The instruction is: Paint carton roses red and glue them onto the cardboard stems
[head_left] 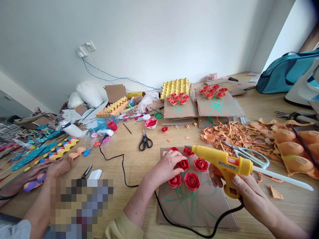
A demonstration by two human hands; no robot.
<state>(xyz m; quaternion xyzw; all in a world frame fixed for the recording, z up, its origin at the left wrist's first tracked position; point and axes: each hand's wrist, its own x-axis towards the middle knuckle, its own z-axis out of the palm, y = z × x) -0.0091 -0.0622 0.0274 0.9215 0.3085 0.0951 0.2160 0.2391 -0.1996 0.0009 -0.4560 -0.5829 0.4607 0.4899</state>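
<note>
My right hand is wrapped round the handle of a yellow hot glue gun. A white glue stick sticks out of the gun's back, and its nozzle points left over the roses. Beneath lies a cardboard sheet with green painted stems. Several red roses, one of them a large open rose, sit on its upper part. My left hand reaches over the sheet, fingers bent and closed about a red rose in the middle of the group. The hand partly covers the roses on the left.
Black scissors and a loose rose lie beyond the sheet. The glue gun's black cord loops across the front. Orange scraps and light-handled scissors are at right. Finished-looking rose panels stand behind. A co-worker's hands are at left.
</note>
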